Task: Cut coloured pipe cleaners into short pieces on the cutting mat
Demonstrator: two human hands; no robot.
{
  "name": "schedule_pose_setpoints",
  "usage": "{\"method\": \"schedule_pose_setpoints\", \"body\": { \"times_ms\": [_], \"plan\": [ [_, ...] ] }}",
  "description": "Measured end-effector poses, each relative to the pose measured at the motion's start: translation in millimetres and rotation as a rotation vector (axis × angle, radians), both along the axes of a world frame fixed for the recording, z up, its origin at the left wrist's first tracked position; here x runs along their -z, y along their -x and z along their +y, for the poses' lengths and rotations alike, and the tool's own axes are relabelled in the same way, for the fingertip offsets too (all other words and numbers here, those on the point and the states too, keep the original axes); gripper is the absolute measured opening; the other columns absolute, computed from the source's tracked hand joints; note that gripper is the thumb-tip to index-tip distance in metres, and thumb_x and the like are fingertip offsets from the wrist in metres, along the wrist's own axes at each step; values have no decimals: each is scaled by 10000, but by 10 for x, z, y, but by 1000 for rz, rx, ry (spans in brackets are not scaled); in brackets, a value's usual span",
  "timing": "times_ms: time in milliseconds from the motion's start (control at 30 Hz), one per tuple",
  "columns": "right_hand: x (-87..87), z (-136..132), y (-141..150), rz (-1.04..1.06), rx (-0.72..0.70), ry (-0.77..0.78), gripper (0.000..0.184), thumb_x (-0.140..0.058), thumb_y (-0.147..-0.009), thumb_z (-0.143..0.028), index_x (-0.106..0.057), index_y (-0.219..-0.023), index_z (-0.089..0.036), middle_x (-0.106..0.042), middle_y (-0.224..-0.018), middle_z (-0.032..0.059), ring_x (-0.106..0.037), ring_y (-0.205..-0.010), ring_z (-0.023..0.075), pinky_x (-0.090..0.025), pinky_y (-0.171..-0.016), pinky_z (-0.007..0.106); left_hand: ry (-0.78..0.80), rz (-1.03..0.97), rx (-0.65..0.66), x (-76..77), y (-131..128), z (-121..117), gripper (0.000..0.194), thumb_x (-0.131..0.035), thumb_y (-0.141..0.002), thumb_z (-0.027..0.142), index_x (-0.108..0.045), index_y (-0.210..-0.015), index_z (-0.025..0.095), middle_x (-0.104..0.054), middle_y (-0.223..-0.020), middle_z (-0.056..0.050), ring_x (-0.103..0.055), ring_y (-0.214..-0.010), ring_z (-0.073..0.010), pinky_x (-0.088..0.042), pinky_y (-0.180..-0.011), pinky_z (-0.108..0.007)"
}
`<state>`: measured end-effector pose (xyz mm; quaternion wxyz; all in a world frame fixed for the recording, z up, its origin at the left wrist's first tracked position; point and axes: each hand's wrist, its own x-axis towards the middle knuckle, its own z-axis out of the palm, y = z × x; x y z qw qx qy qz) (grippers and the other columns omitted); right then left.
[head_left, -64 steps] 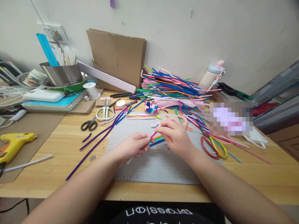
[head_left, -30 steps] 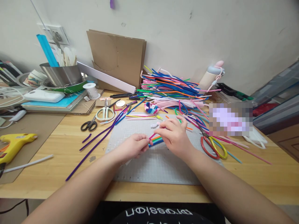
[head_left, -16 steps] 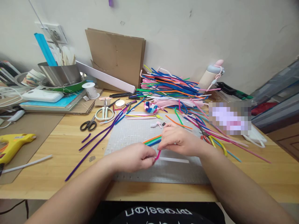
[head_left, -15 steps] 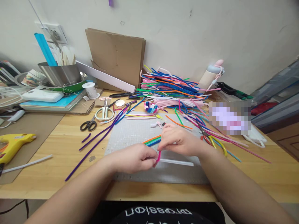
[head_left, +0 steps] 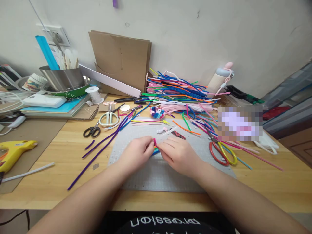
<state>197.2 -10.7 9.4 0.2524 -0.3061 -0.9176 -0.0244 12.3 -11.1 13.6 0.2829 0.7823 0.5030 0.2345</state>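
Note:
Both my hands meet above the grey cutting mat [head_left: 156, 180], with their fingertips closed round a short magenta pipe cleaner [head_left: 154, 142]. My left hand [head_left: 139, 150] pinches it from the left. My right hand [head_left: 179, 154] grips from the other side, its fingertips partly hidden. Just below the fingers show orange, green and blue pipe cleaners [head_left: 155, 152], mostly covered by my right hand. A thin white stick [head_left: 170, 130] slants up beyond my right knuckles; whether it is held I cannot tell. Near it lies a dark and red item [head_left: 177, 133].
Red-and-yellow-handled scissors [head_left: 223, 153] lie to the right, white-handled scissors [head_left: 109, 119] and black scissors [head_left: 92, 131] to the left. A pile of pipe cleaners [head_left: 180, 87] sits by the wall, beside a bottle [head_left: 218, 79]. A yellow glue gun [head_left: 14, 151] rests far left.
My hands have moved up the mat, away from me, with the magenta pipe cleaner. The white stick pointed right below my hands; now it slants up beyond them. The red-and-yellow scissors show more fully.

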Motion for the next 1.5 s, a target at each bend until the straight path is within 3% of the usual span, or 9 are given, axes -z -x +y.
{"method": "schedule_pose_setpoints", "body": {
  "times_ms": [167,267,433,533,800,1033,1167,1333,1500],
  "plan": [
    [-100,68,-92,2,-59,-64,211,-469,-909,-168,-675,-861,-163,-650,-734,51,-536,-759,175,-348,-699,323,-181,293,130,21,59,-2,206,-418,-879,280,-539,-733,197,-568,-667,-14,-480,-586,-139,-269,-547,-247],
    [-166,149,-186,45,-100,70,167,-534,-902,-229,-697,-871,-216,-662,-766,26,-546,-805,169,-315,-765,345,-198,331,295,-27,84,-5,186,-425,-868,246,-582,-784,192,-577,-666,-11,-484,-573,-136,-294,-550,-246],
    [-188,258,-268,80,-249,500,107,-614,-864,-274,-710,-840,-234,-677,-753,-1,-566,-772,150,-310,-802,347,64,73,530,-150,104,-45,196,-411,-852,184,-602,-809,173,-549,-687,20,-456,-603,-100,-335,-580,-218],
    [-158,257,-244,220,-278,590,137,-604,-866,-298,-701,-820,-213,-666,-723,3,-566,-733,148,-338,-783,337,254,-179,465,-190,100,-64,215,-407,-872,236,-605,-836,159,-476,-634,44,-387,-564,-83,-321,-548,-203],
    [-107,74,-87,167,-14,46,150,-504,-879,-155,-650,-850,-171,-654,-724,32,-565,-729,161,-308,-823,382,309,-449,50,-92,-28,-20,243,-422,-869,308,-592,-794,152,-541,-697,29,-460,-659,-104,-367,-653,-224],
    [-157,-16,-57,-64,-26,-106,217,-466,-883,-131,-619,-731,-154,-626,-663,27,-538,-756,171,-268,-865,410,-5,150,43,13,-11,-15,266,-390,-871,289,-553,-691,182,-554,-631,4,-466,-588,-132,-295,-556,-244],
    [-217,63,-153,-20,-50,103,162,-522,-893,-205,-651,-795,-198,-654,-757,16,-538,-851,184,-238,-873,421,-86,312,266,-34,50,-23,222,-409,-859,250,-584,-739,186,-584,-654,-8,-464,-571,-130,-274,-546,-249],
    [-202,266,-277,104,-261,637,138,-587,-870,-290,-679,-824,-200,-671,-813,15,-581,-806,154,-335,-852,368,116,49,511,-156,91,-53,195,-410,-845,178,-599,-799,170,-539,-673,24,-449,-599,-98,-328,-578,-219],
    [-168,238,-206,314,-260,813,241,-530,-894,-346,-665,-808,-168,-672,-779,34,-590,-731,150,-427,-689,294,349,-347,332,-209,54,-83,216,-419,-876,265,-597,-821,157,-469,-643,43,-385,-577,-81,-333,-565,-199]
  ]
}}
